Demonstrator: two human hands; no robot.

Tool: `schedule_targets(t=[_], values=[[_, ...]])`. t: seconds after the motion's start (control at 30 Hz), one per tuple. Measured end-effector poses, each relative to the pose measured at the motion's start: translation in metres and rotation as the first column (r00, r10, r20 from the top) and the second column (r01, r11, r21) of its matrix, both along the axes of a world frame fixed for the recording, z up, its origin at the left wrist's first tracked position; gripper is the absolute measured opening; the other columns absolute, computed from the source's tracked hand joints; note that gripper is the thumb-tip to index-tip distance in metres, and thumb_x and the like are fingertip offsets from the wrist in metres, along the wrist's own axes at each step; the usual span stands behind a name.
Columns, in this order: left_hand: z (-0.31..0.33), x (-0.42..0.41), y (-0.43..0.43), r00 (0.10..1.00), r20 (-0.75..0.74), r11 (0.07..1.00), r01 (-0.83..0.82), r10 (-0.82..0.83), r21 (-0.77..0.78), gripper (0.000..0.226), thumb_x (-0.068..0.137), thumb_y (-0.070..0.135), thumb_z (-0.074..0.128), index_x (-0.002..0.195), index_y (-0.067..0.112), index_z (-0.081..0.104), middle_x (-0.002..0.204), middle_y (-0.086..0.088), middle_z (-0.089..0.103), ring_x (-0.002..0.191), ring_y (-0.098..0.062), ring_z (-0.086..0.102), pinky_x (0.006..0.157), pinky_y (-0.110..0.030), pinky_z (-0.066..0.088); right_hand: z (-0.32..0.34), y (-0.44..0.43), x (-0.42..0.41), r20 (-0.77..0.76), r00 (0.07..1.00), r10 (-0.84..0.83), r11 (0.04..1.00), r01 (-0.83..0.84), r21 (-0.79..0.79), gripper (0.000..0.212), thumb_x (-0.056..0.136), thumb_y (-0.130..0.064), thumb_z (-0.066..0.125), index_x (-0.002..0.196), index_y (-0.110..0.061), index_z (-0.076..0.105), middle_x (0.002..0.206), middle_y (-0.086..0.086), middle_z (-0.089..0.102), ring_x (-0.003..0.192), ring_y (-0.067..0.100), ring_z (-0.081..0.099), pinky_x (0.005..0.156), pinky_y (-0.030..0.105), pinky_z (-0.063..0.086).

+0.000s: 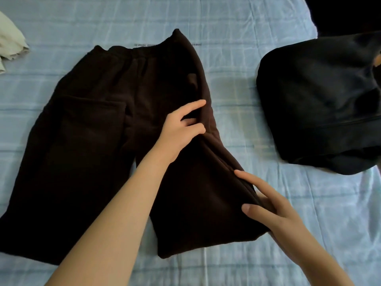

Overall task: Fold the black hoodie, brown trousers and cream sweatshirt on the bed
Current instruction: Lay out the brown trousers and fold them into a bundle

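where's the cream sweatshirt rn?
Head view, far upper-left corner: the cream sweatshirt lies bunched on the blue bedsheet, partly cut off by the frame edge, left of the brown trousers and apart from them.

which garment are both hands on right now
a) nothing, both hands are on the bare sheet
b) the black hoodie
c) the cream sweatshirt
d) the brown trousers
d: the left hand and the right hand both rest along the right-side leg of the brown trousers, while the black hoodie lies apart at the right and the cream sweatshirt at the far left edge.
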State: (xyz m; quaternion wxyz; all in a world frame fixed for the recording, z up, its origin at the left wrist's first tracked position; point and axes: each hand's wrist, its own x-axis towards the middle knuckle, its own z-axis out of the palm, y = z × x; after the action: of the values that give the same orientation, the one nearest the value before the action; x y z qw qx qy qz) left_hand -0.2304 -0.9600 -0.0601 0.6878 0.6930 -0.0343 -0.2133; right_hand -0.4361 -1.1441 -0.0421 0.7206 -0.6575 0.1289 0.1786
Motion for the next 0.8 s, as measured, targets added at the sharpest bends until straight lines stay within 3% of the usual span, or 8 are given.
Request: schedule_targets(t=[0.1, 0.2, 0.23, 0.37, 0.5, 0.63, 0.73, 0.8], values=[[0.020, 0.006, 0.040, 1.000, 0.003, 0.993, 0.002, -0.002, -0.120, 0.063, 0.071, 0.001, 0.068, 0.120, 0.040, 0.068, 0.116, 0.012, 0.070, 0.102, -0.015, 0.070, 0.083, -0.027, 0.056, 0.023, 0.039, 0.005, 0.013, 1.000, -0.001, 0.989, -0.001, 0.145, 0.063, 0.081, -0.015, 0.069, 0.139, -0.038, 0.055, 0.120, 0.020, 0.070, 0.111, 0.039, 0.068, 0.084, 0.032, 0.057], [0.042, 0.018, 0.099, 1.000, 0.017, 0.982, 0.024, -0.021, -0.187, 0.063, 0.070, 0.002, 0.067, 0.123, 0.036, 0.067, 0.109, 0.007, 0.071, 0.099, -0.028, 0.063, 0.093, -0.049, 0.053, 0.042, 0.100, 0.015, 0.051, 0.998, 0.030, 0.982, -0.039, 0.186, 0.067, 0.080, -0.019, 0.069, 0.142, -0.036, 0.052, 0.120, 0.021, 0.070, 0.110, 0.039, 0.068, 0.084, 0.032, 0.057], [0.048, 0.022, 0.123, 0.999, 0.025, 0.981, 0.028, -0.023, -0.194, 0.063, 0.071, 0.001, 0.066, 0.124, 0.035, 0.067, 0.110, 0.007, 0.071, 0.099, -0.029, 0.062, 0.094, -0.050, 0.052, 0.048, 0.124, 0.019, 0.064, 0.997, 0.040, 0.983, -0.051, 0.177, 0.067, 0.080, -0.019, 0.069, 0.142, -0.037, 0.052, 0.118, 0.020, 0.070, 0.108, 0.037, 0.069, 0.083, 0.031, 0.056], [0.061, 0.034, 0.232, 1.000, -0.019, 0.967, -0.004, -0.001, -0.254, 0.066, 0.074, -0.011, 0.056, 0.130, 0.025, 0.063, 0.131, 0.005, 0.063, 0.099, -0.016, 0.068, 0.078, -0.025, 0.054, 0.056, 0.237, 0.035, 0.098, 0.990, 0.103, 0.985, -0.115, 0.126, 0.065, 0.084, -0.014, 0.071, 0.142, -0.036, 0.054, 0.117, 0.011, 0.072, 0.110, 0.025, 0.070, 0.086, 0.028, 0.056], [0.036, 0.045, 0.328, 0.994, -0.113, 0.981, -0.021, -0.001, -0.192, 0.076, 0.074, -0.025, 0.043, 0.133, 0.021, 0.056, 0.136, 0.000, 0.058, 0.091, -0.012, 0.067, 0.079, -0.024, 0.054, 0.028, 0.337, 0.050, 0.052, 0.990, 0.131, 0.991, -0.132, 0.015, 0.063, 0.087, 0.000, 0.072, 0.135, -0.040, 0.061, 0.124, 0.003, 0.071, 0.118, 0.020, 0.067, 0.100, 0.028, 0.053], [-0.002, 0.043, 0.373, 0.977, -0.213, 1.000, -0.012, 0.012, -0.002, 0.087, 0.077, -0.032, 0.031, 0.148, 0.017, 0.041, 0.154, -0.004, 0.040, 0.079, -0.006, 0.064, 0.078, -0.023, 0.048, 0.001, 0.388, 0.065, -0.032, 0.997, 0.064, 0.994, -0.067, -0.089, 0.059, 0.086, 0.001, 0.073, 0.128, -0.040, 0.067, 0.119, 0.000, 0.073, 0.110, 0.012, 0.069, 0.090, 0.024, 0.056], [-0.013, 0.047, 0.378, 0.973, -0.229, 0.998, -0.018, 0.004, -0.059, 0.075, 0.085, -0.021, 0.039, 0.149, 0.020, 0.040, 0.152, 0.001, 0.043, 0.094, -0.010, 0.063, 0.081, -0.024, 0.049, 0.002, 0.398, 0.066, 0.008, 0.993, 0.119, 0.973, -0.115, -0.201, 0.060, 0.085, -0.008, 0.076, 0.128, -0.048, 0.064, 0.117, -0.016, 0.071, 0.108, 0.003, 0.068, 0.085, 0.015, 0.054], [-0.008, 0.049, 0.376, 0.984, -0.179, 1.000, 0.005, -0.009, -0.020, 0.065, 0.089, 0.003, 0.060, 0.146, 0.029, 0.044, 0.141, 0.014, 0.053, 0.108, -0.005, 0.062, 0.087, -0.025, 0.050, 0.010, 0.404, 0.065, 0.054, 0.986, 0.157, 0.959, -0.139, -0.248, 0.060, 0.084, -0.016, 0.076, 0.131, -0.051, 0.059, 0.118, -0.022, 0.070, 0.110, 0.000, 0.066, 0.087, 0.011, 0.051]])
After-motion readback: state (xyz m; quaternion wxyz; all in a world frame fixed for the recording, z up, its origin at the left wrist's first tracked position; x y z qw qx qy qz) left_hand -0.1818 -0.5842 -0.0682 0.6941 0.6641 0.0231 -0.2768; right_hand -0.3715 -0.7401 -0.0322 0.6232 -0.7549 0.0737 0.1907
